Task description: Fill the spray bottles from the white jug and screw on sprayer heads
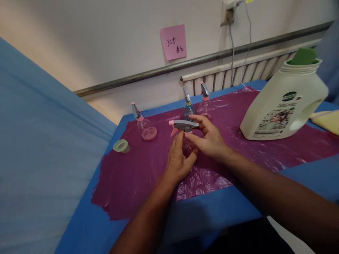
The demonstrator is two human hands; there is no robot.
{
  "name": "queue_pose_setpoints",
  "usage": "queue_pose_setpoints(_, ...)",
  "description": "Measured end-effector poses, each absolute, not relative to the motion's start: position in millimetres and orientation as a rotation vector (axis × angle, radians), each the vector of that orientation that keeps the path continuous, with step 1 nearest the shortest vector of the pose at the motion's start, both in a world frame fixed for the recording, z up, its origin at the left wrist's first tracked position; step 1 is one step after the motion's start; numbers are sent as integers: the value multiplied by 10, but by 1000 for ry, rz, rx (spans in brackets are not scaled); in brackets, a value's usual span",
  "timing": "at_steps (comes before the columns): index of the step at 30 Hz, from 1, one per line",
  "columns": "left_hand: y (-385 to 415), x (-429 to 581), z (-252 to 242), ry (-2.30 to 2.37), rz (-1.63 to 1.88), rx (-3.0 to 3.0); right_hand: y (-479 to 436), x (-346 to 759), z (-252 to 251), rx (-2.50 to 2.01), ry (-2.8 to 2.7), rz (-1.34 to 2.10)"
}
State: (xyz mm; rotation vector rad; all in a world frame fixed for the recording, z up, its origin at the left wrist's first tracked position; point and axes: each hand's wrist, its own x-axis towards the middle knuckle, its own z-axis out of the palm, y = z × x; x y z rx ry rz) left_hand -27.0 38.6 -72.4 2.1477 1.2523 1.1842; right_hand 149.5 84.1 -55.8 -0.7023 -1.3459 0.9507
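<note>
A clear spray bottle with a grey and pink trigger head (182, 124) stands between my hands on purple plastic sheeting (132, 176). Round its body is my left hand (178, 160), fingers on the near side. My right hand (208, 137) grips the collar just under the trigger head, with thumb and fingers on opposite sides. Most of the bottle's body is hidden by my hands. Just behind stand a bluish spray bottle (189, 109) and another clear one with a pink collar (206, 106). To the left, a tilted-looking spray bottle (147, 129) holds a little pink liquid.
A large cream detergent jug (280, 106) with green in its mouth stands at the right, beside a yellow cloth (327, 121). A small pale green cap (121, 145) lies at the left. Behind are a radiator (219, 77), cables and a pink note (173, 42). A blue curtain (47, 141) hangs left.
</note>
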Motion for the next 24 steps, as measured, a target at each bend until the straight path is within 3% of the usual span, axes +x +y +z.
queue_pose_setpoints(24, 347, -221, -661, 1344, 1145, 2146, 865, 1445, -608, -773, -1331, 927)
